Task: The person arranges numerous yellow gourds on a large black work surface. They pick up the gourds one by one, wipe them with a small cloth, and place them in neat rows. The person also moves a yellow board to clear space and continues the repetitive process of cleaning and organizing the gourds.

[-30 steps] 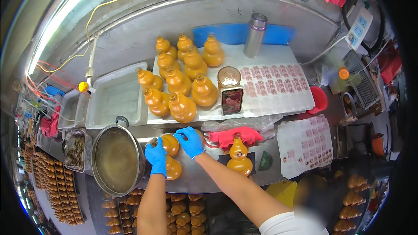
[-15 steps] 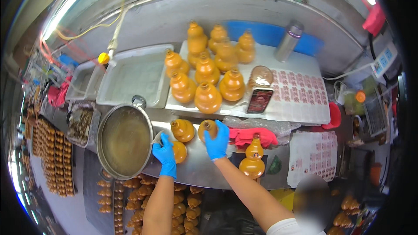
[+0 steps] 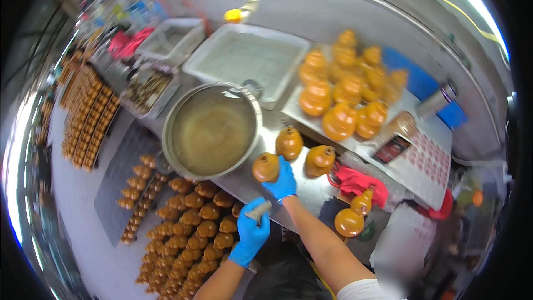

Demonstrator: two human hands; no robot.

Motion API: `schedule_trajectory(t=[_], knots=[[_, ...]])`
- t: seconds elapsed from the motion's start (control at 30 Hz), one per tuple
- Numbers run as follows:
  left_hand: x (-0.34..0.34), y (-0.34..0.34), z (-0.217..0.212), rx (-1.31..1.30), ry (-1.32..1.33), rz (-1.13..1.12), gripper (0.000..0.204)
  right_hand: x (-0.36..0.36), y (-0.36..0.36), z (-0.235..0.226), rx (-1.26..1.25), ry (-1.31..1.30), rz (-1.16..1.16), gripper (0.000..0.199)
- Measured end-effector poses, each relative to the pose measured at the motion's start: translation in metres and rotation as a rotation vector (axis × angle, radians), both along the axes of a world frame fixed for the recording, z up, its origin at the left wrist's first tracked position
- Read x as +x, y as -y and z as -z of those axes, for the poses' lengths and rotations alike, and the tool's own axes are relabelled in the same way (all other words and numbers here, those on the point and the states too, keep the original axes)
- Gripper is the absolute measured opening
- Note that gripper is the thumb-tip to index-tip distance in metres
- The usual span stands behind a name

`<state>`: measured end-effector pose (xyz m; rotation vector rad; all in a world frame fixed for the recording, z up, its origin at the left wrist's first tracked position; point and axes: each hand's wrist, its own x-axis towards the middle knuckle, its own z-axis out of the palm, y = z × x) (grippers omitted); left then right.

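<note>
Blue-gloved right hand [image 3: 284, 182] fingers gripping amber bottle [image 3: 266, 167] — steel pot [image 3: 211, 130] beside.

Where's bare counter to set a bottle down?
Bare steel between the big pot and the red cloth, around the right hand and its bottle. The tray of gourd bottles is packed; so is the floor.

Three gourd-shaped amber bottles [image 3: 289, 142] are standing loose on the counter [image 3: 311, 189] by one big steel pot [image 3: 211, 130]. One more bottle [image 3: 350, 221] is sitting lower right. Two white tubs [image 3: 250, 58] are lying behind. Two blue-gloved hands [image 3: 282, 180] are showing.
</note>
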<state>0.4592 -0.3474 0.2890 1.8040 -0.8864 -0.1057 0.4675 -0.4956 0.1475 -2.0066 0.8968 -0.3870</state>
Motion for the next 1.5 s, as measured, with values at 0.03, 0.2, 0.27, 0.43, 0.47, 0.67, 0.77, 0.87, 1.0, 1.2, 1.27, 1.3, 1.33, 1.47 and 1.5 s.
schedule_trajectory(t=[0.03, 0.2, 0.27, 0.43, 0.47, 0.67, 0.77, 0.87, 1.0, 1.2, 1.27, 1.3, 1.33, 1.47, 1.5], knots=[[-0.013, -0.025, 0.001, 0.023, 0.012, -0.028, 0.031, 0.004, -0.004, 0.011, 0.083, 0.065, 0.002, 0.112], [-0.081, -0.185, 0.015, 0.351, -0.242, -0.27, 0.026, 0.016, -0.015, 0.044, 0.023, 0.087, 0.033, 0.118], [-0.11, -0.244, 0.024, 0.503, -0.366, -0.42, 0.023, 0.015, -0.009, 0.051, -0.067, 0.038, 0.045, 0.119], [-0.208, -0.374, 0.052, 0.736, -0.682, -0.887, 0.021, 0.01, 0.013, 0.086, 0.427, 0.297, -0.041, 0.09], [-0.231, -0.402, 0.066, 0.722, -0.747, -0.975, 0.022, 0.004, 0.026, 0.104, 0.327, 0.246, -0.002, 0.091], [-0.396, -0.52, 0.116, 0.877, -1.162, -1.009, 0.034, -0.055, 0.0, 0.117, -0.179, 0.013, -0.055, 0.074], [-0.45, -0.565, 0.121, 0.989, -1.307, -0.867, 0.038, -0.076, -0.148, 0.056, -0.31, 0.088, -0.243, 0.06], [-0.45, -0.637, 0.135, 0.861, -1.479, -0.708, 0.036, -0.094, -0.29, 0.01, 0.072, -0.091, -0.635, 0.046], [-0.437, -0.785, 0.205, 0.909, -1.15, -0.889, 0.033, -0.132, -0.525, -0.032, 0.039, -0.044, -1.157, 0.054], [-0.341, -0.995, 0.284, 0.355, -0.622, -1.703, 0.035, -0.156, -0.783, 0.004, -0.047, -0.194, -1.744, 0.063], [-0.303, -1.036, 0.293, 0.332, -0.351, -1.795, 0.037, -0.157, -0.837, 0.034, -0.1, -0.222, -1.764, 0.063], [-0.288, -1.051, 0.297, 0.292, -0.352, -1.811, 0.038, -0.154, -0.859, 0.049, -0.088, -0.208, -1.74, 0.064], [-0.279, -1.066, 0.305, 0.252, -0.354, -1.828, 0.039, -0.151, -0.88, 0.06, -0.116, -0.243, -1.698, 0.066], [-0.254, -1.102, 0.353, -0.021, -0.405, -1.757, 0.032, -0.137, -0.915, 0.126, -0.341, -0.141, -1.662, 0.069], [-0.252, -1.105, 0.362, -0.079, -0.477, -1.778, 0.031, -0.134, -0.92, 0.138, -0.377, -0.147, -1.673, 0.069]])
